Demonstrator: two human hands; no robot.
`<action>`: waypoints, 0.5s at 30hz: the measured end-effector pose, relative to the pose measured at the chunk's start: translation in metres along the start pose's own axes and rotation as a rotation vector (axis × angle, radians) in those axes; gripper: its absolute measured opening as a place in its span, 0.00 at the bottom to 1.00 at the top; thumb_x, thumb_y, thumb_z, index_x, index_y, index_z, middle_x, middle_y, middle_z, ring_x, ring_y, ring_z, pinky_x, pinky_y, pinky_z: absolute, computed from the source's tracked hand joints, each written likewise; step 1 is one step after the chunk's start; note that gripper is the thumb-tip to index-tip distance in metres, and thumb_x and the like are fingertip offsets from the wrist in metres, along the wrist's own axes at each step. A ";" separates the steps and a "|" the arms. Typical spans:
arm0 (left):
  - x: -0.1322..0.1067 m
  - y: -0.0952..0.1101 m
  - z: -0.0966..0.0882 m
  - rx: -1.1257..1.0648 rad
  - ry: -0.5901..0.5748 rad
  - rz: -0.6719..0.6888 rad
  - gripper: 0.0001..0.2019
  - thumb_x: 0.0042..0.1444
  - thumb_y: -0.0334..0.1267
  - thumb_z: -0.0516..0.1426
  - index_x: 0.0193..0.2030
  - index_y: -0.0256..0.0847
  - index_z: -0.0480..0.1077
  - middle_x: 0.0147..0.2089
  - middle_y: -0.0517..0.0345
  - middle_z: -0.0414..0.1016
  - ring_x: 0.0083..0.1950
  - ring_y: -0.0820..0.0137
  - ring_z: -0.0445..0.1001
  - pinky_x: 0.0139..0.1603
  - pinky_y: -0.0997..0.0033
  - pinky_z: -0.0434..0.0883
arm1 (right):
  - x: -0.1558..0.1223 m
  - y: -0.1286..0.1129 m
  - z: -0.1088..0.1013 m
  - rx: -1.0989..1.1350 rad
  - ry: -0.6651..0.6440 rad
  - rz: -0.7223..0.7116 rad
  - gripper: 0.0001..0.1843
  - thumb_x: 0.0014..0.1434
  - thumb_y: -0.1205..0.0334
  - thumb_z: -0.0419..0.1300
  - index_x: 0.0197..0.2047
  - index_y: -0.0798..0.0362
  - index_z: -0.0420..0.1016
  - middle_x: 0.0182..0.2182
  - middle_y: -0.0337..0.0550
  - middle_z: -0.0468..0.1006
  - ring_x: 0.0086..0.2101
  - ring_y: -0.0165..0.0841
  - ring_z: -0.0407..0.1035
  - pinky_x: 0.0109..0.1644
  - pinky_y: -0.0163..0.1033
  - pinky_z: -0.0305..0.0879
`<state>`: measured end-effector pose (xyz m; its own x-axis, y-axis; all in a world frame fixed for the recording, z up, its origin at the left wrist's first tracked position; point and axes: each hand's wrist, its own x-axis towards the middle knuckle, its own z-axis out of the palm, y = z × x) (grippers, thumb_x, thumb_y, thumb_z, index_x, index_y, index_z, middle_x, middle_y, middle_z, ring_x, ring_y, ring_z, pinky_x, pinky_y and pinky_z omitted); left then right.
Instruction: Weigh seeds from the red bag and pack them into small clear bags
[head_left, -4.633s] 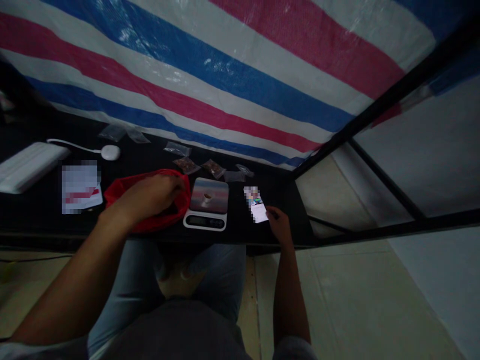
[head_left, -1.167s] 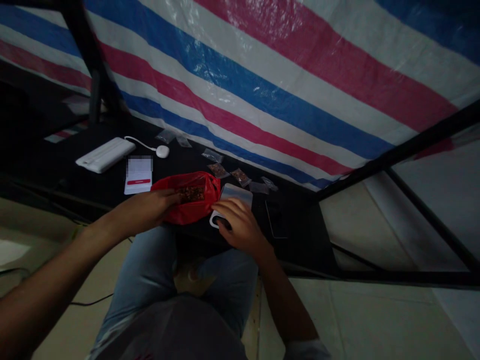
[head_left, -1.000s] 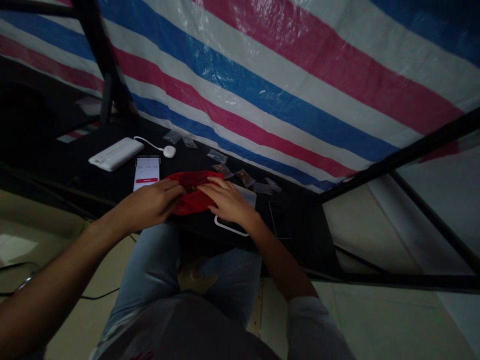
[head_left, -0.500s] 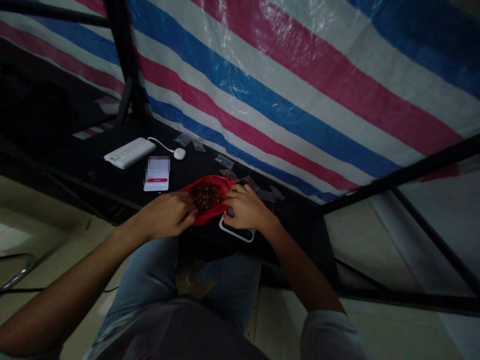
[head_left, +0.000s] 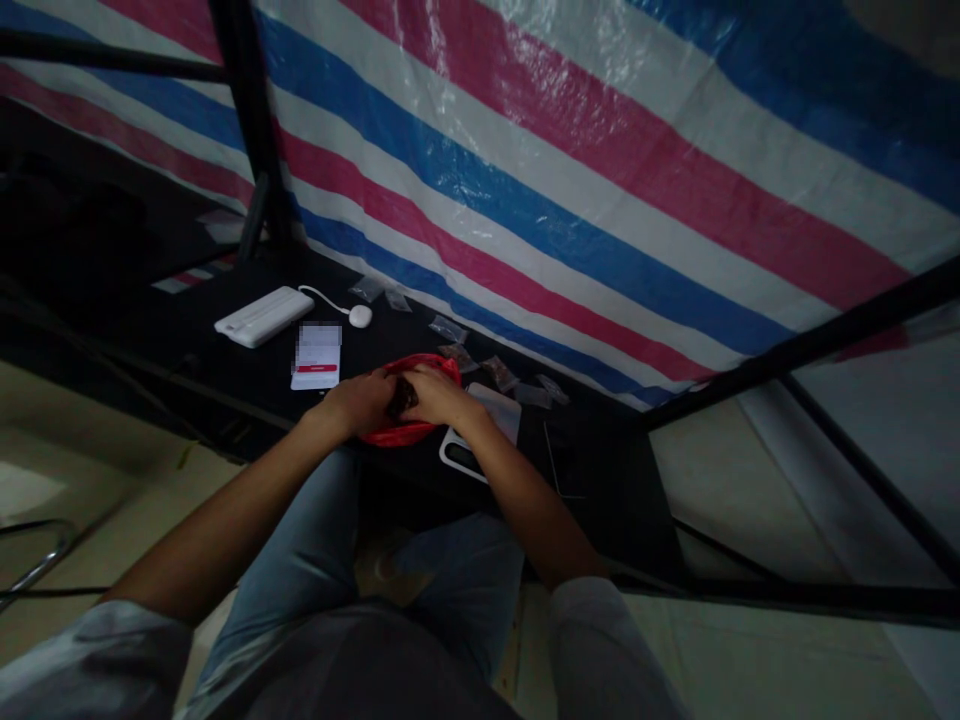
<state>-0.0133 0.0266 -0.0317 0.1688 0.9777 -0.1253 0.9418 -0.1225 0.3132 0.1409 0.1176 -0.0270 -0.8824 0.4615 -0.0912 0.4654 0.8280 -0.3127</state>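
A red plastic bag [head_left: 401, 436] lies with its mouth wide at the front edge of the black table. Small dark brown pieces [head_left: 403, 398] show inside it, between my hands. From the left, my left hand [head_left: 358, 402] reaches over the rim into the bag, its fingertips hidden. My right hand [head_left: 439, 394] comes in from the right with bent fingers at the brown pieces; what they grip, if anything, is hidden. Under my right forearm sits a white kitchen scale [head_left: 504, 410] with a dark display, right beside the bag.
Several small clear packets [head_left: 499, 374], some with brown bits, lie along the striped plastic sheet [head_left: 480, 240]. A phone [head_left: 316, 365], a white power bank-like block [head_left: 264, 316] and a small white round device [head_left: 360, 316] are at the left. Black frame bars [head_left: 251, 120] bound the table [head_left: 615, 470].
My right hand has moved left from the bag's rim above the scale into the bag. My left hand has moved inward too, and the hands are now close together over the brown pieces.
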 end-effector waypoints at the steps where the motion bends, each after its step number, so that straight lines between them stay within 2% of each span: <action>1: 0.000 0.000 -0.001 0.004 0.002 -0.016 0.26 0.61 0.43 0.61 0.63 0.33 0.69 0.64 0.31 0.75 0.61 0.50 0.79 0.59 0.60 0.74 | 0.000 0.000 0.000 -0.020 -0.006 0.012 0.21 0.57 0.67 0.71 0.54 0.59 0.76 0.54 0.56 0.77 0.56 0.42 0.72 0.63 0.48 0.67; 4: 0.003 0.002 -0.006 0.006 0.015 -0.021 0.25 0.61 0.43 0.62 0.62 0.34 0.70 0.62 0.34 0.77 0.60 0.52 0.79 0.58 0.63 0.74 | -0.002 -0.001 -0.003 -0.058 0.019 0.039 0.14 0.61 0.73 0.64 0.51 0.60 0.78 0.53 0.56 0.79 0.56 0.42 0.73 0.62 0.47 0.68; 11: 0.010 0.007 -0.012 0.024 0.013 -0.047 0.18 0.62 0.37 0.60 0.59 0.39 0.72 0.59 0.41 0.80 0.59 0.54 0.80 0.57 0.64 0.75 | -0.008 -0.003 -0.017 -0.027 -0.005 0.096 0.13 0.63 0.76 0.61 0.49 0.59 0.80 0.50 0.56 0.83 0.51 0.41 0.77 0.57 0.43 0.70; 15: 0.016 0.010 -0.009 0.005 0.037 0.006 0.26 0.60 0.39 0.63 0.65 0.39 0.70 0.66 0.40 0.75 0.63 0.53 0.77 0.62 0.62 0.73 | -0.012 -0.001 -0.028 -0.003 0.008 0.101 0.11 0.62 0.76 0.61 0.46 0.59 0.82 0.47 0.56 0.84 0.47 0.40 0.77 0.55 0.41 0.70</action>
<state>-0.0042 0.0421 -0.0224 0.1638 0.9825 -0.0882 0.9421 -0.1293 0.3093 0.1529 0.1203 0.0009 -0.8305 0.5452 -0.1146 0.5522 0.7782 -0.2990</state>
